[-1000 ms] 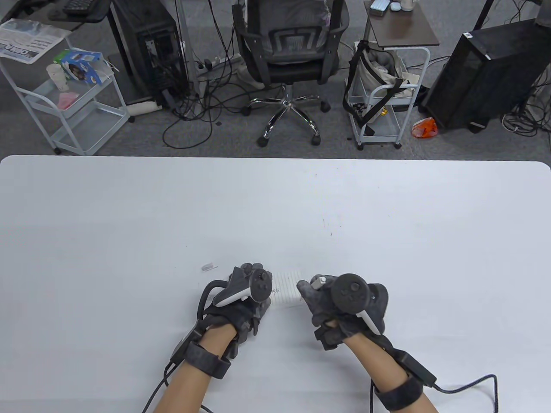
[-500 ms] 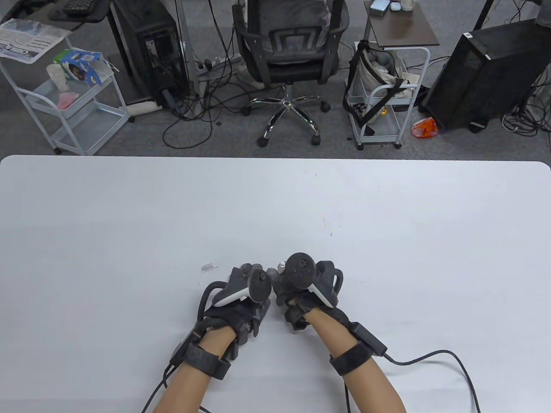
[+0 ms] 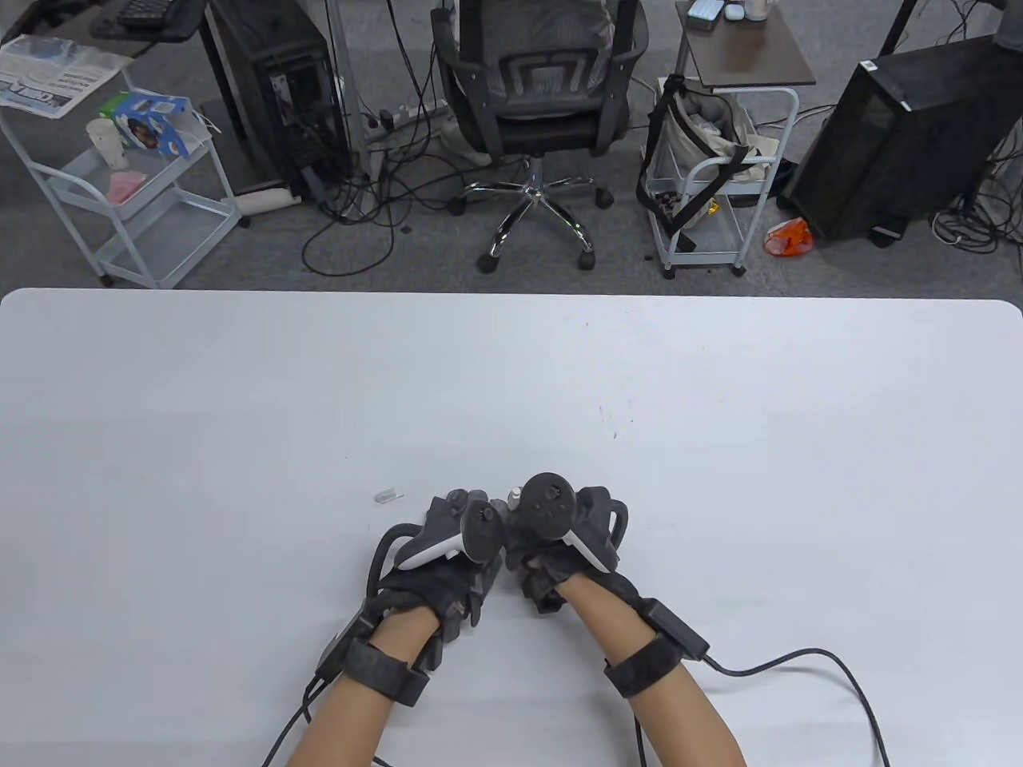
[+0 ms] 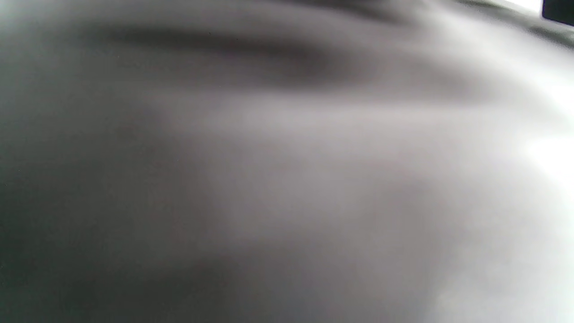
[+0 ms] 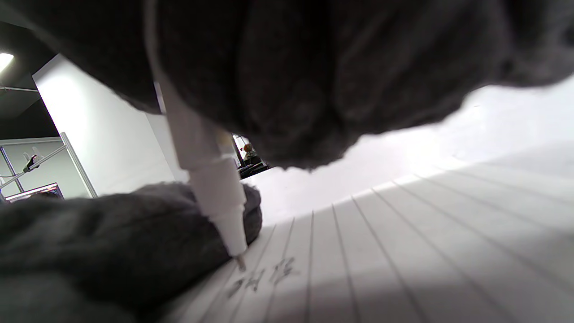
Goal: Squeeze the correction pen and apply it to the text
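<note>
Table view – hands: left hand (image 3: 447,551) and right hand (image 3: 559,543) sit close together at the near centre of the white table (image 3: 719,415), trackers almost touching.
Table view – pen: white top end of the correction pen (image 3: 517,496) pokes up from the right fist; right hand grips it.
Table view – paper: hidden under both hands here.
Table view – other: small clear cap (image 3: 386,496) lies on the table, left of the hands and a bit farther.
Left wrist view: all grey blur; can't tell how the left fingers lie.
Right wrist view – pen: correction pen held near upright, tip at or just above the lined paper (image 5: 426,251), at the left end of the handwritten text (image 5: 264,280).
Right wrist view – left hand: gloved fingers (image 5: 112,242) rest on the paper's left part, seemingly steadying it.
Step (judgement): tip placed at the text, application starting; no white fluid visible yet.
Next (judgement): squeeze the barrel, then drag the tip right along the words w/ light pressure, paper kept pinned.
</note>
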Tool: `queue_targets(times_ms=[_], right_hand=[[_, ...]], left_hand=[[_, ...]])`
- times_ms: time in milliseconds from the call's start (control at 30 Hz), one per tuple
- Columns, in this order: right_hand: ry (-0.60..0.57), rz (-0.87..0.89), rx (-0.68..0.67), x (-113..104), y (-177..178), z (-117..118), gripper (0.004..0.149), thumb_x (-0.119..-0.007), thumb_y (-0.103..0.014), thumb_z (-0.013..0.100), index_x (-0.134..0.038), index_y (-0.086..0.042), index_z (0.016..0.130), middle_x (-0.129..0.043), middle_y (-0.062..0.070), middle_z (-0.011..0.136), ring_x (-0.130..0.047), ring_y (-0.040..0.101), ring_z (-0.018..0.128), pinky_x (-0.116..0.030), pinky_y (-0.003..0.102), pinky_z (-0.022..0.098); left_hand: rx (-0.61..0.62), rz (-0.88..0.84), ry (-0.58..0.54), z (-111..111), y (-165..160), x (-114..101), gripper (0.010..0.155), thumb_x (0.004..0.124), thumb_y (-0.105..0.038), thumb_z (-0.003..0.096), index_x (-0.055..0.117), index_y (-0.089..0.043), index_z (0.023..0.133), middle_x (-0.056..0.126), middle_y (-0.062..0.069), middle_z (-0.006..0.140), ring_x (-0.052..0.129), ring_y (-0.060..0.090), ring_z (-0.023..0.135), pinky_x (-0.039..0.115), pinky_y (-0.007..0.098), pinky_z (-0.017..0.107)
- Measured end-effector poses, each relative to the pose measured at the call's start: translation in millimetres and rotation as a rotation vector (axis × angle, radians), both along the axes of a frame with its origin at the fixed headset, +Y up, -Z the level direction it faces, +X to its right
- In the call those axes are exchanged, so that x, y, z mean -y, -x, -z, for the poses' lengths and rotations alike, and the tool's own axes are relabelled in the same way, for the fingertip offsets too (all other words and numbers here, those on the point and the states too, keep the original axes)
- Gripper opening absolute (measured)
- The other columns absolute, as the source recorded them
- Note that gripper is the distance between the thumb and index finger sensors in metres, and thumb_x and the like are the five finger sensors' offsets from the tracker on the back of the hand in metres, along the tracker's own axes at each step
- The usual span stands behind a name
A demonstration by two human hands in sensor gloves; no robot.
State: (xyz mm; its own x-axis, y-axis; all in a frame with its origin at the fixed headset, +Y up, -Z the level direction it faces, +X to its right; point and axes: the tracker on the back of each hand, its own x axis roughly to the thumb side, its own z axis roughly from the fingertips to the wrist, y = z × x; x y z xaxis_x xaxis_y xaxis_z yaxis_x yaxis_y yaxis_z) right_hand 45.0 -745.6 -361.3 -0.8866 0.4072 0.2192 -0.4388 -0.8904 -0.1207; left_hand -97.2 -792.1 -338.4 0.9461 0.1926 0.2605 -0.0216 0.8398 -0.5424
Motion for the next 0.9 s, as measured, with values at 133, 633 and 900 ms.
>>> queue_targets(times_ms=[133, 633, 900], right_hand=[[-0.004, -0.012, -0.007, -0.2, 1.5, 0.1, 0.038, -0.082, -0.052, 0.041, -0.095, -0.017, 0.043, -0.104, 0.007, 0.028, -0.097, 0.025, 0.013, -0.088, 0.043, 0.028], [-0.027, -0.028, -0.002, 0.1, 2.2, 0.3, 0.037, -0.083, -0.051, 0.041, -0.095, -0.016, 0.041, -0.104, 0.007, 0.027, -0.096, 0.025, 0.012, -0.088, 0.042, 0.028], [-0.008, -0.007, -0.012, 1.5, 1.7, 1.5, 0.036, -0.083, -0.05, 0.041, -0.095, -0.016, 0.041, -0.104, 0.008, 0.026, -0.096, 0.025, 0.012, -0.089, 0.042, 0.028]], left_hand=[[0.0, -0.001, 0.001, 0.1, 0.0, 0.2, 0.066, 0.049, -0.046, 0.0521, 0.014, -0.026, 0.104, 0.002, 0.004, 0.116, 0.006, 0.031, 0.111, 0.019, 0.049, 0.082], [0.002, 0.006, 0.003, 0.2, -0.5, 0.7, 0.066, 0.048, -0.046, 0.052, 0.013, -0.026, 0.104, 0.002, 0.004, 0.116, 0.005, 0.031, 0.111, 0.018, 0.049, 0.082], [0.002, 0.007, 0.005, 0.0, -0.7, 0.9, 0.066, 0.048, -0.047, 0.052, 0.012, -0.026, 0.104, 0.001, 0.004, 0.116, 0.005, 0.031, 0.111, 0.018, 0.049, 0.082]])
